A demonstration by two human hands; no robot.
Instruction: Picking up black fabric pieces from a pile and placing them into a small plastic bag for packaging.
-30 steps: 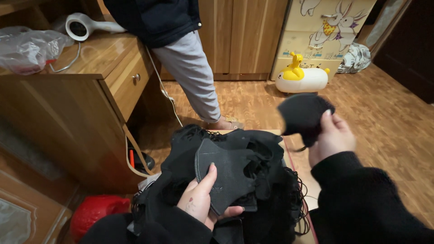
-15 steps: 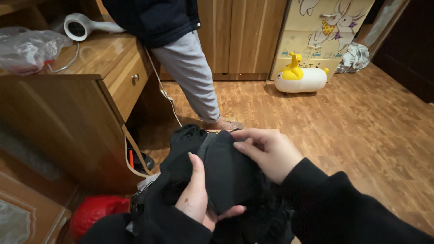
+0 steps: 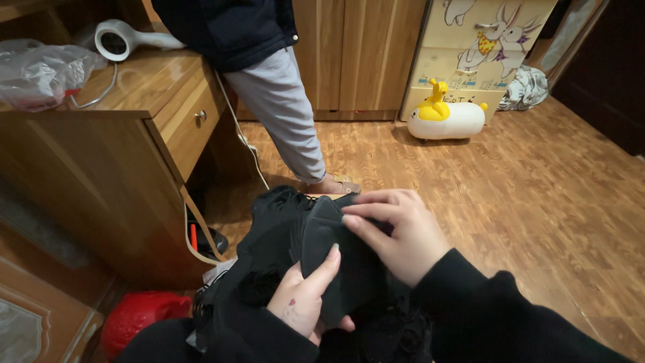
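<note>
The standing person [image 3: 269, 87] is cut off above the waist.

Warm wood plank floor [image 3: 537, 202] all round, with a yellow-and-white duck ride-on toy [image 3: 447, 115] parked by the cabinet and a red plastic thing [image 3: 138, 317] down at the desk's foot. Wooden desk [image 3: 134, 87] on the left, carrying a white hair dryer [image 3: 117, 39] and a crumpled clear plastic bag [image 3: 40, 67].

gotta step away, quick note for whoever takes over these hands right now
Left hand: holds the black pad from below, thumb up along its face.
Right hand: fingertips pressing on the pad's top edge.
The pad sits over a heap of black clothes on the lap.
Done: both hands are on the pad.
Left: the pad is not yet set down, and the heap is unsorted.
</note>
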